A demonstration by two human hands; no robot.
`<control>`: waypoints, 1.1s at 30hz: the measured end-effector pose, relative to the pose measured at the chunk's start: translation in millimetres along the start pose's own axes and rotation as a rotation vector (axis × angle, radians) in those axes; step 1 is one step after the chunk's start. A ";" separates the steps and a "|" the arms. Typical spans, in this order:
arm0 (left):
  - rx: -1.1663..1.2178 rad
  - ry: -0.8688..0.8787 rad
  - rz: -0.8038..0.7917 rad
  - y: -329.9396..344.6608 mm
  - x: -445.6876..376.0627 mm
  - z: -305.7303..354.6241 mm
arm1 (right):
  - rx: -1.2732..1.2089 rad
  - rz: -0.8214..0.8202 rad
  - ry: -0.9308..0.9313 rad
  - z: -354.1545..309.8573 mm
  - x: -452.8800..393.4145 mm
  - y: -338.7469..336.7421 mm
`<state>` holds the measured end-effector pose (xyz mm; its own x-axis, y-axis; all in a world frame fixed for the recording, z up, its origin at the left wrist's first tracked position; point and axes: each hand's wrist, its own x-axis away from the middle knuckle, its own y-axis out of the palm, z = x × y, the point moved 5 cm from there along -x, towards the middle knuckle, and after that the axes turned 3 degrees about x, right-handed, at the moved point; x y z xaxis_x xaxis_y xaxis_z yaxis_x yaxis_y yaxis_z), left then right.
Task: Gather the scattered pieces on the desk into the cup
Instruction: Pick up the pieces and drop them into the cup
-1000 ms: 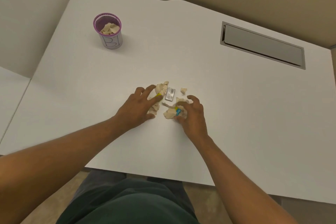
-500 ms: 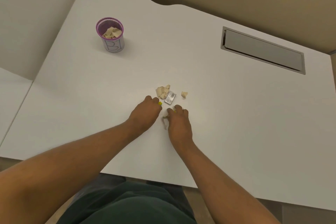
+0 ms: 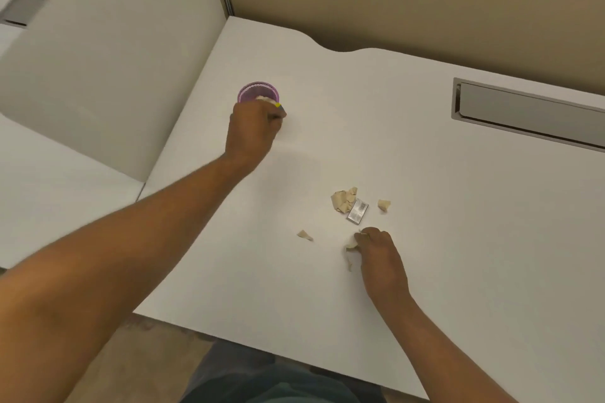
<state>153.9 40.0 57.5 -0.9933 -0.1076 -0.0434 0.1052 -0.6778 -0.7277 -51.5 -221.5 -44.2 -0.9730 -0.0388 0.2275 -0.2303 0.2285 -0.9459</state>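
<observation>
— What's at the far left?
— The round purple mesh cup (image 3: 258, 92); my left hand (image 3: 253, 131) is fisted at its rim, probably gripping crumpled beige pieces.
— And rightward?
— Jagged pieces (image 3: 343, 201) on the smooth white bench (image 3: 458, 206); my right hand (image 3: 379, 255) pinches one.

We can read no text here. The one printed thing we find is a small grey card (image 3: 357, 211) lying flat on the white desk (image 3: 458, 239), touching a clump of beige pieces (image 3: 343, 200); it carries a pale label with dark bars, like a barcode, too small for us to make out. The purple mesh cup (image 3: 258, 92) shows us no lettering.
</observation>
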 end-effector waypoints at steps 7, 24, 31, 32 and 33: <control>-0.372 0.044 -0.257 -1.2 -83.7 -6.6 | 0.034 -0.041 0.029 -2.1 -1.7 -4.5; -0.547 0.116 -0.547 9.8 -106.2 -4.9 | 0.033 -0.017 0.012 3.9 -2.5 2.4; -0.428 0.194 -0.453 -19.4 -102.7 14.6 | -0.167 0.031 0.061 9.9 3.8 1.0; -0.379 0.201 -0.419 -21.5 -95.8 16.3 | -0.266 0.046 0.118 11.6 5.8 -2.0; -0.311 0.206 -0.382 -22.5 -85.7 17.6 | -0.395 0.062 0.180 13.1 7.7 -5.8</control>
<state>237.5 51.7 89.6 -0.9501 0.2713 0.1538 -0.2545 -0.3894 -0.8852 -57.8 -235.8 -39.9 -0.9585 0.1492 0.2431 -0.1139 0.5812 -0.8058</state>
